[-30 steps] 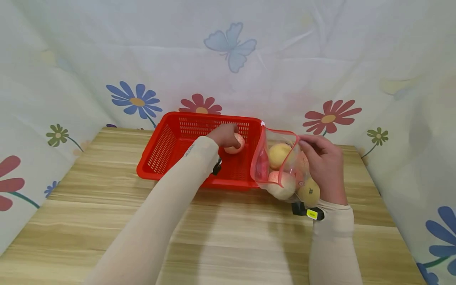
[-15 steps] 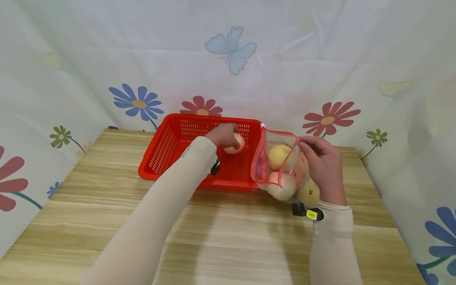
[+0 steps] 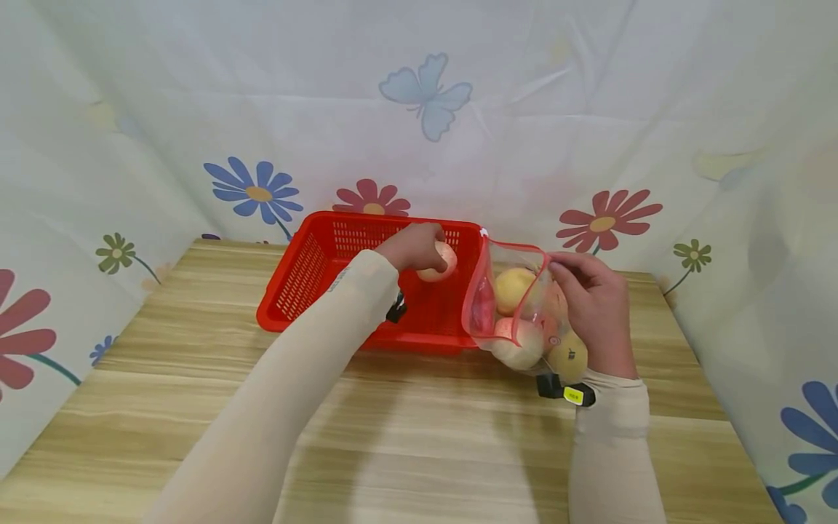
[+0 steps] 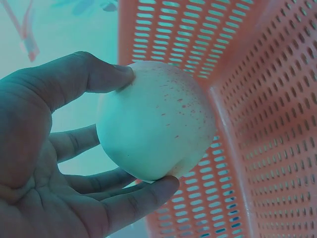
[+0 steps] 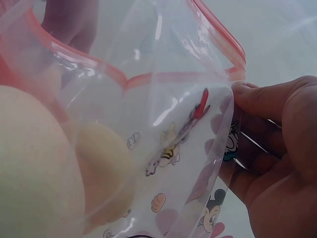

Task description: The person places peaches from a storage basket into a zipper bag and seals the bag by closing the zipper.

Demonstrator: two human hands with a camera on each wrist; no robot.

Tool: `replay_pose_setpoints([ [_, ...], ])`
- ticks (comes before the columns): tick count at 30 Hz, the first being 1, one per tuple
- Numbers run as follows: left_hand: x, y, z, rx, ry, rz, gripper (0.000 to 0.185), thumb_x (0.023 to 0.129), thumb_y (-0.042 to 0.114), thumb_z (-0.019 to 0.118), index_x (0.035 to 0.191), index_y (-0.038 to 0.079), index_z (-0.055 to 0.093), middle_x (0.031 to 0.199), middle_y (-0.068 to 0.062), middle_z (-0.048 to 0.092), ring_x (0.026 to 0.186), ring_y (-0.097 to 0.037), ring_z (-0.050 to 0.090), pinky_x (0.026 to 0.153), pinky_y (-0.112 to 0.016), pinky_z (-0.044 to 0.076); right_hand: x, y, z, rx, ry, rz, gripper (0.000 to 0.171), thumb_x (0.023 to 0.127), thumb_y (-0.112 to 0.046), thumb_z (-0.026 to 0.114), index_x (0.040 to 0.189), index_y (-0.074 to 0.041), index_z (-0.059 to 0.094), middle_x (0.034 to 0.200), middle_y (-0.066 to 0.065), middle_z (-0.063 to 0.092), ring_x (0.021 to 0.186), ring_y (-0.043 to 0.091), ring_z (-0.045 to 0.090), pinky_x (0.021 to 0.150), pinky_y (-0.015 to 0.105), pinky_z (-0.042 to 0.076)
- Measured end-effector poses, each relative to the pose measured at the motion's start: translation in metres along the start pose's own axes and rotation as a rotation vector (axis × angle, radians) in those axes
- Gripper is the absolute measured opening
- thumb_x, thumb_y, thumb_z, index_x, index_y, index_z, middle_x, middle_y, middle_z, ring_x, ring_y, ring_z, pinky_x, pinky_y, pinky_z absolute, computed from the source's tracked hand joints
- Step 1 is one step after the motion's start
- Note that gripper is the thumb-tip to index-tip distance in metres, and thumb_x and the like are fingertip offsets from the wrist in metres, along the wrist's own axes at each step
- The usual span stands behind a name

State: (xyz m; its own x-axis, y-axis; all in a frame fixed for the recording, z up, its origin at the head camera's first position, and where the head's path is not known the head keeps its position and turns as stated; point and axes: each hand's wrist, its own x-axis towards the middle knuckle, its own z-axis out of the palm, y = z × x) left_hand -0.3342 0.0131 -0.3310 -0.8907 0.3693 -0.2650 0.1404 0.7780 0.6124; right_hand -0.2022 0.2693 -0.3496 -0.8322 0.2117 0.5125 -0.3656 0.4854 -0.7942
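Observation:
In the head view, my left hand [image 3: 415, 249] holds a pale peach [image 3: 449, 257] over the inside of a red plastic basket [image 3: 428, 341]. The left wrist view shows the thumb on one side of the red-speckled peach [image 4: 158, 119] and fingers on the other, beside the slotted basket wall [image 4: 272, 114]. My right hand [image 3: 599, 309] pinches the red-trimmed edge of a clear bag [image 5: 183, 119] with cartoon prints. Inside the bag are several fruits, among them a yellow one [image 3: 513, 290] and a pinkish-white peach [image 3: 519, 351]. The bag's mouth stands open toward the basket.
The basket and bag rest on a wood-grain table [image 3: 419, 466]. Behind rises a white curtain [image 3: 524, 167] printed with flowers and a butterfly. The bag's near corner lies against the basket's right end. A black wrist mount [image 3: 564, 391] sits below the bag.
My left hand has shifted slightly to the right within the basket, carrying the peach along. My right hand keeps its pinch on the bag's edge. The head view has tilted slightly.

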Motion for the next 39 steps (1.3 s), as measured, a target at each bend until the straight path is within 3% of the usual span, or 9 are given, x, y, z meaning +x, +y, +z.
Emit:
replay_pose_setpoints([
  [7,-0.008,0.009,-0.004,0.014,0.001,0.010,0.073,0.068,0.025,0.087,0.131,0.021,0.050,0.114,0.002,0.061,0.094,-0.022,0.062,0.081,-0.042,0.059,0.000,0.000,0.000,-0.027,0.001,-0.001,0.021,0.093,-0.021,0.064,0.109,-0.010,0.073,0.099,0.007,0.071,0.081,0.004,0.060,0.072,0.010,0.050],
  [16,-0.021,0.018,-0.010,0.060,0.009,-0.002,0.074,0.070,0.025,0.086,0.134,0.021,0.049,0.118,0.001,0.061,0.094,-0.021,0.062,0.081,-0.041,0.059,0.001,0.000,0.000,-0.032,-0.001,0.007,0.023,0.093,-0.023,0.064,0.110,-0.010,0.073,0.101,0.006,0.071,0.082,0.005,0.061,0.073,0.010,0.051],
  [28,-0.039,0.022,-0.015,0.040,0.008,0.019,0.075,0.070,0.025,0.085,0.135,0.022,0.048,0.117,0.003,0.060,0.095,-0.021,0.061,0.079,-0.037,0.060,0.000,0.001,0.001,-0.041,-0.001,0.004,0.023,0.093,-0.022,0.063,0.109,-0.008,0.073,0.101,0.009,0.071,0.081,0.004,0.061,0.072,0.010,0.051],
  [39,-0.053,0.031,-0.017,0.104,0.020,0.085,0.070,0.071,0.028,0.084,0.131,0.023,0.050,0.113,0.005,0.060,0.093,-0.018,0.060,0.073,-0.028,0.059,0.000,0.000,0.001,-0.047,-0.003,0.013,0.023,0.094,-0.023,0.063,0.110,-0.009,0.073,0.101,0.008,0.070,0.082,0.005,0.060,0.072,0.010,0.050],
])
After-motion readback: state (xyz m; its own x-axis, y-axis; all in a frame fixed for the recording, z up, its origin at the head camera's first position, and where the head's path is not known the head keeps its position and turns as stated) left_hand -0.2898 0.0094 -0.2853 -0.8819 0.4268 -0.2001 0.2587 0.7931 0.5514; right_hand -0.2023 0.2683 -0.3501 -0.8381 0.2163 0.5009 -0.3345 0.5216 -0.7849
